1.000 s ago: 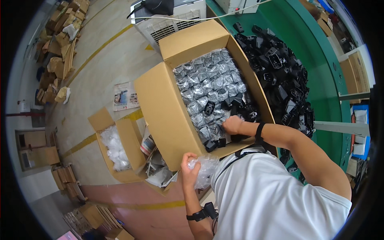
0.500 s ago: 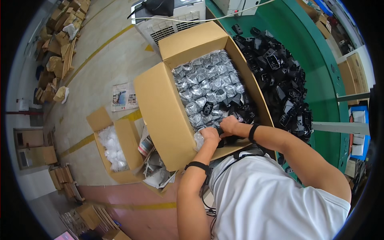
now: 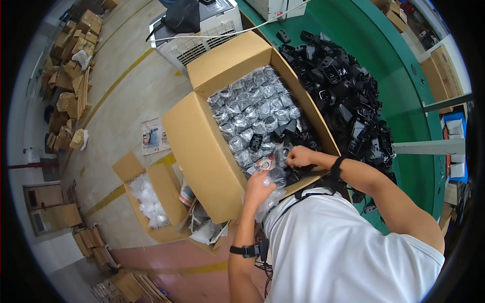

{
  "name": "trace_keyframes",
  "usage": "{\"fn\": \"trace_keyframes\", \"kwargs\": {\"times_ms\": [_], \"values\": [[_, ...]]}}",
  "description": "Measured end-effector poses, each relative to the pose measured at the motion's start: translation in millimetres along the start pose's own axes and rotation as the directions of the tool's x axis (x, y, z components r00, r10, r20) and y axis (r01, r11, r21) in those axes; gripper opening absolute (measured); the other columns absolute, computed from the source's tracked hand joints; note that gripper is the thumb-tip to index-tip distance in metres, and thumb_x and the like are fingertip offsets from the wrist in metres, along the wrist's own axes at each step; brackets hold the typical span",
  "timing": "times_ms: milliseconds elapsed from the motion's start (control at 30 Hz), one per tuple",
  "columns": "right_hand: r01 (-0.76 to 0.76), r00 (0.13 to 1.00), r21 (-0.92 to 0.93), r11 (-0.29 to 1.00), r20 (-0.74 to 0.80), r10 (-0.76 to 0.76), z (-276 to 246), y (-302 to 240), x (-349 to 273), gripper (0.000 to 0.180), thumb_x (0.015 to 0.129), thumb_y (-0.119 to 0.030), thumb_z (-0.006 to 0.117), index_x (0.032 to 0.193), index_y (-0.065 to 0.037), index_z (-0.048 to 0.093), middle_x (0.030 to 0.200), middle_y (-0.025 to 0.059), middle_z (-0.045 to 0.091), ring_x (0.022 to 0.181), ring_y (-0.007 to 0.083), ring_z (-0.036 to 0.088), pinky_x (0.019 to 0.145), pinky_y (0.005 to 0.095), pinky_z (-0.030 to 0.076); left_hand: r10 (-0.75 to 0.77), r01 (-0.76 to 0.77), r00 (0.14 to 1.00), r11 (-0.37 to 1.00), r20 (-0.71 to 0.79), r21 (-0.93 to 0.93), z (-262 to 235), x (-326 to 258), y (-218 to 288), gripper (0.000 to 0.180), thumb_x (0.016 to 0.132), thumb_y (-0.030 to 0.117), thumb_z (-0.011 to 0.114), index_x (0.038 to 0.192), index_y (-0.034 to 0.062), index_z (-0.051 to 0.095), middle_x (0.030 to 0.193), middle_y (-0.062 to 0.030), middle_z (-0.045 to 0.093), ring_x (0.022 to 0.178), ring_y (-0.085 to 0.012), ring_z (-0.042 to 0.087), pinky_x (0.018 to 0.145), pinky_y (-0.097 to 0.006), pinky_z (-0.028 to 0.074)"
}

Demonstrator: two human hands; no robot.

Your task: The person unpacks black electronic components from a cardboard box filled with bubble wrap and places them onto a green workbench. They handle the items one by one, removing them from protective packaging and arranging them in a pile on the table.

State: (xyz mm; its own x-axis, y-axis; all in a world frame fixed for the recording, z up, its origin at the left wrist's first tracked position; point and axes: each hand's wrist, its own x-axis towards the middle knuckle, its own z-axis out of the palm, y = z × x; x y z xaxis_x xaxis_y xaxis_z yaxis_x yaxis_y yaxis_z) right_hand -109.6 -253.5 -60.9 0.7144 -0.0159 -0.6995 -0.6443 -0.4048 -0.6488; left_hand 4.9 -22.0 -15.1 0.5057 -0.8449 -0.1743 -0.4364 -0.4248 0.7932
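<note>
A large open cardboard box [image 3: 204, 156] stands in front of me. Rows of black parts wrapped in clear plastic [image 3: 257, 101] fill most of it. Bare black parts [image 3: 298, 136] lie in its right side, and one single black part [image 3: 256, 142] rests on the wrapped rows. At the near edge, my left hand [image 3: 259, 188] is closed on a crinkled clear plastic bag [image 3: 275, 178]. My right hand [image 3: 300, 156] pinches at the bag's far end, over the bare parts; whether a part is inside cannot be seen. A small printed red-and-white patch [image 3: 265, 162] shows beside the bag.
A big heap of black plastic parts [image 3: 348, 96] covers the green table [image 3: 386, 55] at right. On the left floor stands a smaller box [image 3: 172, 199] of white plastic bags, near newspaper sheets [image 3: 154, 135]. A grey-white appliance [image 3: 202, 48] stands behind the large box.
My hands have moved apart; the left has drawn back toward me with the clear plastic, the right has shifted right. The view has turned slightly.
</note>
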Motion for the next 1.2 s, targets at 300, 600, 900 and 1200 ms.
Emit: {"fn": "trace_keyframes", "kwargs": {"times_ms": [300, 600, 900, 1200], "values": [[-0.266, 0.937, -0.602, 0.753, -0.345, 0.054, -5, 9, -13, 0.027, 0.082, -0.027, 0.06, 0.078, -0.001, 0.068, 0.076, 0.0151, 0.068, 0.07, 0.0285, 0.069, 0.063, 0.0395, 0.055, -0.338, 0.294, 0.902, 0.937, -0.269, -0.191, -29, -24, 37, 0.013, 0.072, 0.004, 0.059, 0.085, 0.0033, 0.055, 0.075, -0.0167, 0.059, 0.07, -0.0332, 0.06, 0.066, -0.038, 0.046], [0.055, 0.832, -0.64, 0.767, -0.395, -0.389, 37, -40, -17, 0.058, 0.08, -0.052, 0.065, 0.114, -0.008, 0.048, 0.085, 0.019, 0.065, 0.067, 0.0354, 0.066, 0.056, 0.0473, 0.052, -0.37, 0.359, 0.928, 0.917, -0.033, -0.174, -33, -40, 31, 0.027, 0.08, 0.009, 0.058, 0.107, 0.0077, 0.058, 0.098, -0.0181, 0.066, 0.085, -0.0346, 0.064, 0.075, -0.043, 0.048], [-0.029, 0.876, -0.544, 0.838, -0.418, -0.241, 44, -51, 40, 0.038, 0.083, -0.043, 0.063, 0.095, -0.008, 0.058, 0.073, 0.0172, 0.067, 0.069, 0.0363, 0.067, 0.058, 0.046, 0.052, -0.118, 0.369, 0.801, 0.869, 0.587, -0.329, -17, -42, 16, 0.027, 0.083, 0.008, 0.064, 0.109, 0.0035, 0.06, 0.101, -0.0023, 0.065, 0.091, -0.0103, 0.057, 0.083, -0.026, 0.046], [0.582, 0.63, -0.115, 0.805, -0.562, -0.536, -3, -62, -10, 0.016, 0.075, -0.012, 0.062, 0.067, 0.0, 0.056, 0.091, 0.0124, 0.065, 0.07, 0.0229, 0.063, 0.069, 0.0368, 0.051, -0.32, 0.359, 0.911, 0.927, 0.261, -0.113, 11, -51, 22, 0.023, 0.08, 0.02, 0.067, 0.094, 0.0067, 0.055, 0.081, -0.0131, 0.065, 0.077, -0.027, 0.063, 0.073, -0.038, 0.049]]}}
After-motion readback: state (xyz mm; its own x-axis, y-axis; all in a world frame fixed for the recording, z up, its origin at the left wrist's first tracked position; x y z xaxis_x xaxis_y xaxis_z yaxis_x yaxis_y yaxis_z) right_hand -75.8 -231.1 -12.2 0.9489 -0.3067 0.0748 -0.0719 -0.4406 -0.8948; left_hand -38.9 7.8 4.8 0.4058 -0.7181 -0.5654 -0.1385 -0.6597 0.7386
